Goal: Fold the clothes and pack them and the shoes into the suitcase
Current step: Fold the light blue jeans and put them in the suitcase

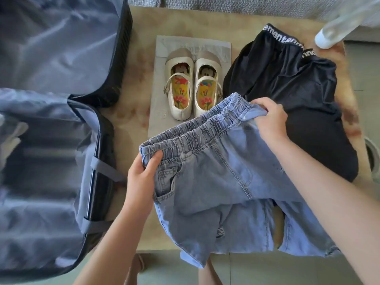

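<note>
Over the table's (131, 120) near edge: jeans (216, 177) held up by the elastic waistband, left hand (141, 173) fingers curled round one end, right hand (271, 120) clutching the other, legs trailing off the front, unfolded. Toward the far right corner: black garment (287, 89), heaped, unfolded. Mid-table on a paper sheet (158, 124): shoes (192, 83), paired, unpacked. Off the left edge: suitcase (107, 140), lying open. Judged barely begun; all folding and packing outstanding. Suitcase interior blurred and cut off, possibly holding something pale. White object (329, 36) at far right corner smeared, unidentified
</note>
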{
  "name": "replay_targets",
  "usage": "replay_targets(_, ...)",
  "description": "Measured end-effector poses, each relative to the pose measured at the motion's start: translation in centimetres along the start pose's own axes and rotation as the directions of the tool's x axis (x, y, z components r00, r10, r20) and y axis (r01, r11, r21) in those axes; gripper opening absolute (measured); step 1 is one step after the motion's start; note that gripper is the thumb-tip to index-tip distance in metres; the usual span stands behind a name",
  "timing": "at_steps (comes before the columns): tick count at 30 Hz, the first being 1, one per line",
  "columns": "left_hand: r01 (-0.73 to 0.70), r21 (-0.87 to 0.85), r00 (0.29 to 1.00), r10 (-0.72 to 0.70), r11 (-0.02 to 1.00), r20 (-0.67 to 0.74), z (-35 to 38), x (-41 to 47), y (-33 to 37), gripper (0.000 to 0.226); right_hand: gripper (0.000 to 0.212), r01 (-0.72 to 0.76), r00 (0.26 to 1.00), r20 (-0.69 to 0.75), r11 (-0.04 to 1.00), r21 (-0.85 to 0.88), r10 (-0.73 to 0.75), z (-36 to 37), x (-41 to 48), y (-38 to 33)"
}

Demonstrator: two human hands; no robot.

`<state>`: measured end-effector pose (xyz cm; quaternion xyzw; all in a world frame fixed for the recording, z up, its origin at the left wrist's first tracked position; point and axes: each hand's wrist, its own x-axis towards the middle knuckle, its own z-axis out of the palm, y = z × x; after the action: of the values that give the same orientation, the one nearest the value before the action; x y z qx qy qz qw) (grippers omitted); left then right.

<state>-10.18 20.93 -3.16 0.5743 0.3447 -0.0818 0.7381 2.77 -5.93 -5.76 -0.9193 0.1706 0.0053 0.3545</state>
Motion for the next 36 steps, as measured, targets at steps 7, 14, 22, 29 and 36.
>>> replay_targets(7,-0.100,-0.211,0.981,0.061,0.972,-0.183,-4.0,-3.1,3.5,0.018,0.033,0.205,0.967,0.118,0.966,0.156,-0.224,3.1,-2.5,-10.7)
replay_targets(14,-0.214,-0.307,0.917,0.082,0.928,-0.390,-11.6,-5.3,7.9,0.015,0.039,0.407,0.848,0.255,0.880,0.245,-0.464,8.7,-3.2,-22.8)
replay_targets(22,-0.271,-0.364,0.844,0.039,0.891,-0.534,-19.8,-3.6,8.6,0.011,0.044,0.540,0.707,0.502,0.838,0.072,-0.499,17.6,-6.1,-29.9)
replay_targets(29,-0.155,-0.377,0.850,-0.071,0.913,-0.521,-22.6,-1.3,6.1,0.020,0.098,0.454,0.669,0.594,0.878,0.149,-0.447,20.1,-7.7,-26.3)
replay_targets(36,-0.142,-0.385,0.846,-0.090,0.912,-0.526,-22.6,-1.6,6.0,0.019,0.071,0.323,0.745,0.529,0.914,0.246,-0.405,20.5,-7.8,-26.6)
